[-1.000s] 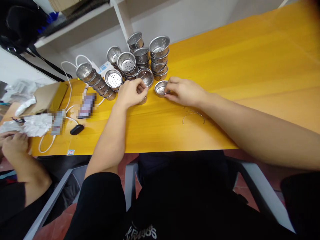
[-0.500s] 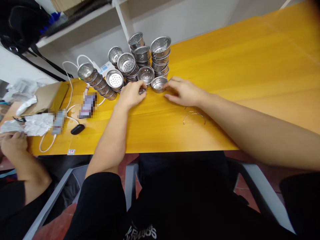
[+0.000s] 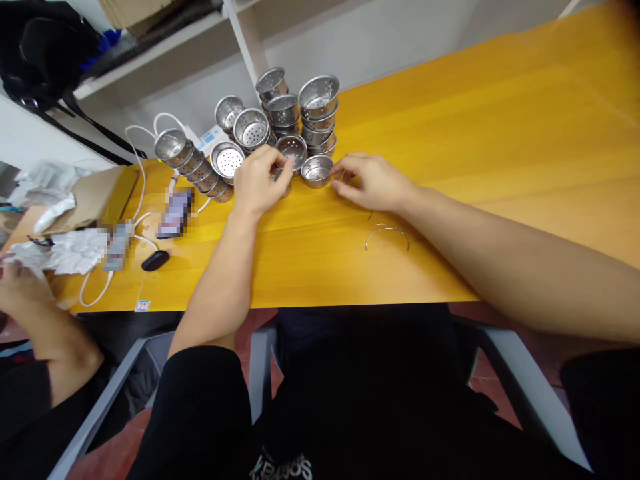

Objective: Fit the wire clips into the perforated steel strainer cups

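My left hand is above a small metal cup, mostly hidden behind its fingers; thumb and forefinger are curled close together, and whether they hold anything is too small to tell. My right hand hovers with fingers apart and nothing between them, just right of a low perforated metal cup. Behind the hands stand several stacks of perforated steel cups, among them a tall right stack, a middle cup and a leaning left stack. Thin curved wires lie on the table below my right hand.
The yellow table meets a wall and a white shelf. To the left are a phone, white cables, a black oval object, a cardboard box and plastic wrapping. Another person's hand is at far left.
My left hand has risen slightly and moved a little away from the small cup beneath it. My right hand has shifted slightly to the right. The other person's hand has moved up and left.
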A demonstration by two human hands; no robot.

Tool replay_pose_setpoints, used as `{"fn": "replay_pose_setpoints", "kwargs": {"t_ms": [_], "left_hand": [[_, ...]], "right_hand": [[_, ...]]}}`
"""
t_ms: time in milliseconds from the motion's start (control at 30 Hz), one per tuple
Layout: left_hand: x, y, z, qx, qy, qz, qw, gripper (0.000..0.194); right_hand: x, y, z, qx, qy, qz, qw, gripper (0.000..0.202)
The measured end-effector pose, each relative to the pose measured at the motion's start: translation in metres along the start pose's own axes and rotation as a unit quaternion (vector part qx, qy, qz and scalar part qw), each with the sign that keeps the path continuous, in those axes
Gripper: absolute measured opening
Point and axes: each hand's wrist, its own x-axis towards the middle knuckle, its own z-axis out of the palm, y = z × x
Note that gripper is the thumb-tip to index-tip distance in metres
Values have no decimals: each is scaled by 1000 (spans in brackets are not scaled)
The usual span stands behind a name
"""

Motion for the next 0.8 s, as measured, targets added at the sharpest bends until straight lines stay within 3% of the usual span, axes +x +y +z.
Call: {"fn": "replay_pose_setpoints", "kwargs": {"t_ms": [100,200,267,367,433,533,633,800], "left_hand": [[9,8,-10,-2,39,36,999,36],[40,14,-24,10,90,58,994,7],[73,16,-32,41,109,34,993,23],[131,16,-35,123,40,-32,991,25],[167,12,-29,166,63,-119,977,40],[207,1,-15,174,-21,-106,979,25],[227,-10,-5,181,-55,-124,974,24],[236,-11,5,184,-84,-158,966,25]], "right_hand": [[1,-1,-1,4,-5,1,1000,31],[2,-2,-1,5,-6,7,1000,29],[4,-1,0,3,-2,7,1000,28],[5,2,1,1,5,5,1000,27],[6,3,0,0,12,6,1000,25],[6,4,-5,0,26,7,1000,22],[7,5,-13,6,43,14,999,22],[10,10,-22,9,58,35,998,22]]}}
